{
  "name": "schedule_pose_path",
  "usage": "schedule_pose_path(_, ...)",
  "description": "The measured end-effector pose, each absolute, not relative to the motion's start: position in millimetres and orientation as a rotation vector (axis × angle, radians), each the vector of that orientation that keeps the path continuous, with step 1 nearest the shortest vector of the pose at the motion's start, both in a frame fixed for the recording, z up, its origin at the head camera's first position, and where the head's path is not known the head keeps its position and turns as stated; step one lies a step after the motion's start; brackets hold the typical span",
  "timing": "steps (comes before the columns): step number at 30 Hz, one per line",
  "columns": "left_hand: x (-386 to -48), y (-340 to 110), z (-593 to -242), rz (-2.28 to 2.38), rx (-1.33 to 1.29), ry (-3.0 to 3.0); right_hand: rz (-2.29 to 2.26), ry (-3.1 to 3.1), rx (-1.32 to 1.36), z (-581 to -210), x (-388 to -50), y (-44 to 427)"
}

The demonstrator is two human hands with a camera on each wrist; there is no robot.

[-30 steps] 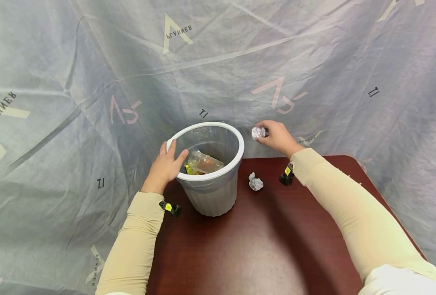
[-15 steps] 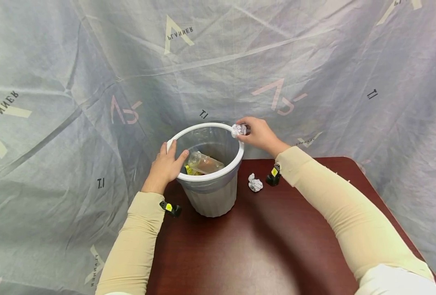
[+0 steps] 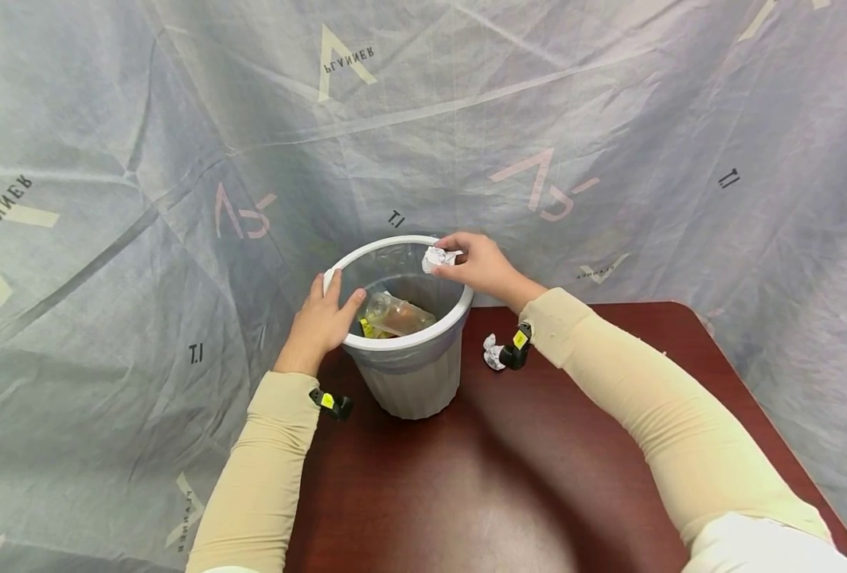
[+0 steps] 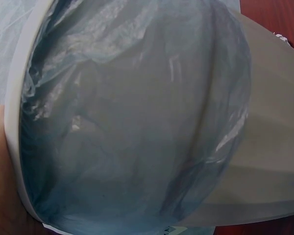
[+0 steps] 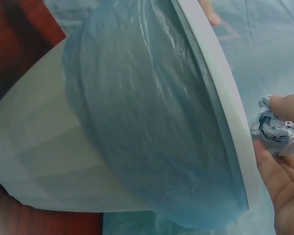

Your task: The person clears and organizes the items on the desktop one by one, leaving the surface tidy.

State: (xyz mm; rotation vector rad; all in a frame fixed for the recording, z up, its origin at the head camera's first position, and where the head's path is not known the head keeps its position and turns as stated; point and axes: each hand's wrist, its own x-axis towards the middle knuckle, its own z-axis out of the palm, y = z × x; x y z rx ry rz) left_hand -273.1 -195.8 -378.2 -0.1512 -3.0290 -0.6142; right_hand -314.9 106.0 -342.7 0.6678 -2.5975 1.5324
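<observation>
A crumpled paper ball [image 3: 438,259] is pinched between the thumb and fingers of my right hand [image 3: 482,263], over the far right part of the trash can's opening. The trash can [image 3: 416,386] is light grey, with a white rim and a bluish plastic liner [image 5: 137,98] folded over its outside. My left hand [image 3: 318,325] rests on the left side of the rim, its fingers spread and fairly straight. Inside the can lie a clear plastic bottle [image 3: 398,315] and something yellow [image 3: 372,329]. A second paper ball [image 3: 493,352] sits on the table, partly covered by the right wrist camera.
The dark red-brown table [image 3: 423,493] carries the can near its back left. Grey printed sheeting [image 3: 574,103] hangs behind and to the left. A small black camera [image 3: 517,348] is strapped to the right wrist, and another camera [image 3: 332,403] to the left.
My right hand has carried the paper ball leftward, from beside the can to over its opening. My left hand has stayed on the rim. The right wrist camera now partly covers the table's paper ball.
</observation>
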Motion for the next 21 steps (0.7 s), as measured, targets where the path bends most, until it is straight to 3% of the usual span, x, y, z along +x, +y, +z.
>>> schedule_pose_path(12, -274, -198, -381, -0.618, -0.143, -3.032, 1.934, -2.475, 0.607, -344, -309, 114)
schedule_pose_path(21, -275, -197, -380, -0.613, -0.144, -3.027, 1.953, -2.258, 0.590, -352, -322, 133)
